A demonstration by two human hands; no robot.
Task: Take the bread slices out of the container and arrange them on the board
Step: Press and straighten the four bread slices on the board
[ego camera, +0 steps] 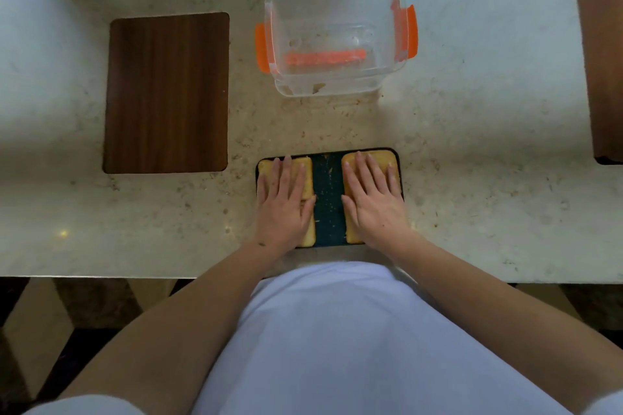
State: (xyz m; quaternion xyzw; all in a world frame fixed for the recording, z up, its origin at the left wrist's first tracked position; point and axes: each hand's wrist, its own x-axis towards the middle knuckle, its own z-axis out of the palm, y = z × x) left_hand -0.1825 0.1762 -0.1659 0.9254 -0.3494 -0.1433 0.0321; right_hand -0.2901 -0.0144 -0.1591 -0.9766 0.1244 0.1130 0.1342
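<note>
Golden rectangular bread slices are laid in two columns on the dark board. Each column is pressed flat by the left hand and right hand, fingers extended, gripping nothing. Beyond the board, the clear plastic container with orange clips is seen empty.

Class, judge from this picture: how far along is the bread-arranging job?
Done: the clear container holds only crumbs, and bread slices lie in two columns on the dark board. In hand: left hand and right hand lie flat on them. Left: lifting the hands away.
</note>
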